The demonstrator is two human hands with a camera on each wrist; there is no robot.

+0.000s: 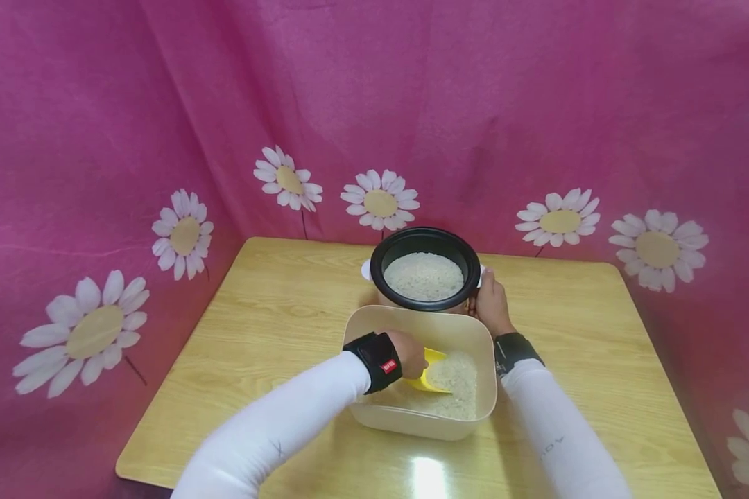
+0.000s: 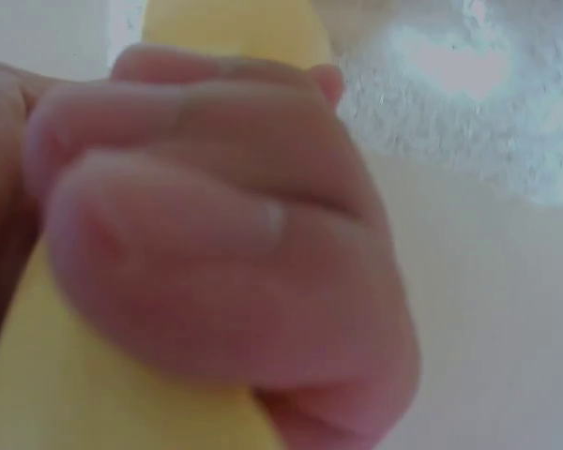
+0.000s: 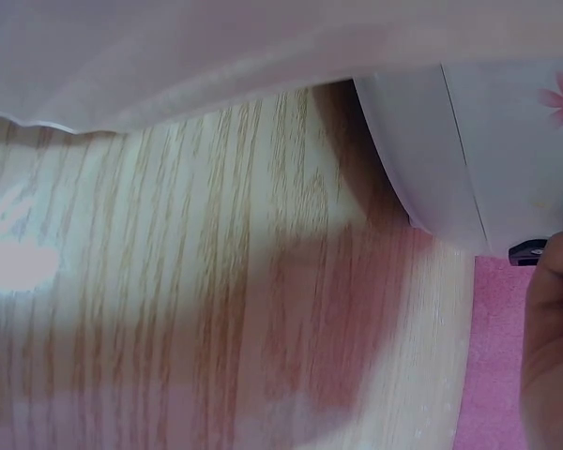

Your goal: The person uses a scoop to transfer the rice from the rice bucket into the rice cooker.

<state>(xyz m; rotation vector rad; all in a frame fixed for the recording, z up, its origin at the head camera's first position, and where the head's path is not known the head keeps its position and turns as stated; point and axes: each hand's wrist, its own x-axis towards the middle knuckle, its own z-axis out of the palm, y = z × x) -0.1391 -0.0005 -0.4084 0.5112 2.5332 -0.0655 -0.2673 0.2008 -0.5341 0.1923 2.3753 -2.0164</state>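
Observation:
My left hand [image 1: 407,353] reaches into a cream plastic bin [image 1: 421,428] and grips a yellow scoop [image 1: 426,385]. In the left wrist view, its curled fingers [image 2: 235,253] wrap round the scoop's yellow handle [image 2: 103,384]. Loose rice [image 1: 462,378] lies in the right part of the bin, against the scoop's edge. Just behind the bin stands a small rice cooker with a black inner pot [image 1: 426,305], partly filled with rice [image 1: 424,276]. At the cooker's right side, my right hand [image 1: 494,305] holds its side handle; some of its fingers are hidden.
Both vessels stand on a light wooden table [image 1: 274,319], the cooker close to its back edge. A pink curtain [image 1: 462,104] with white daisies surrounds the table at the back and sides. The right wrist view shows the cooker's white wall [image 3: 432,150] beside the bin.

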